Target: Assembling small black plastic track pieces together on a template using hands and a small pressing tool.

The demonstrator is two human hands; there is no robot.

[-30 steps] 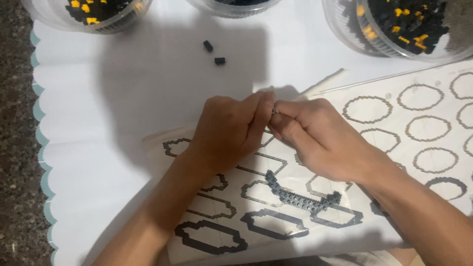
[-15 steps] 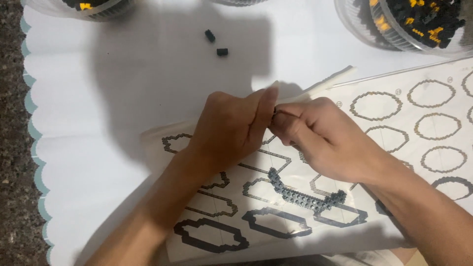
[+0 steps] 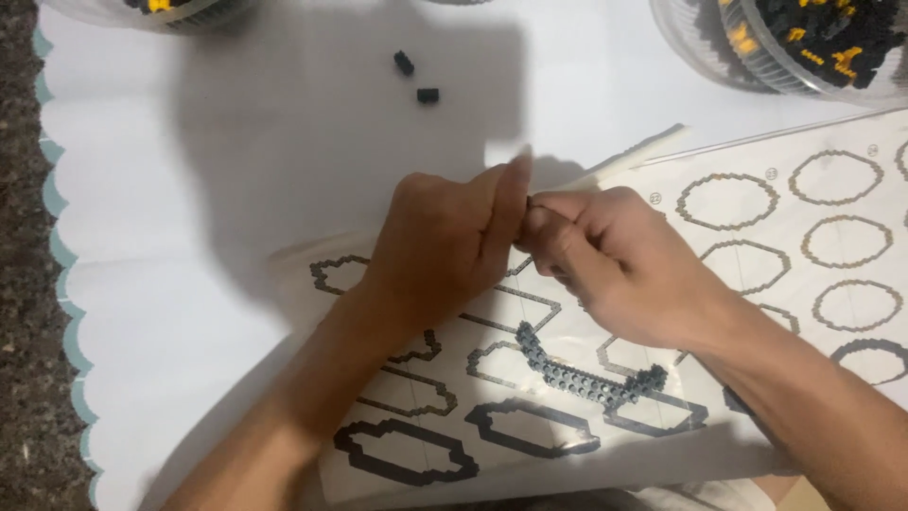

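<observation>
Our left hand and right hand have stayed pinched together on a tiny hidden piece, unchanged; grey brick strip still untouched near us.

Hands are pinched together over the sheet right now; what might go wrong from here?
Whatever the left hand and right hand pinch between them is hidden and looks tiny, so it may slip and drop. The grey brick strip lies loose on the diagram sheet just below the right wrist; a forearm shift might knock it. The two small black pieces lie loose and could get brushed away.
</observation>
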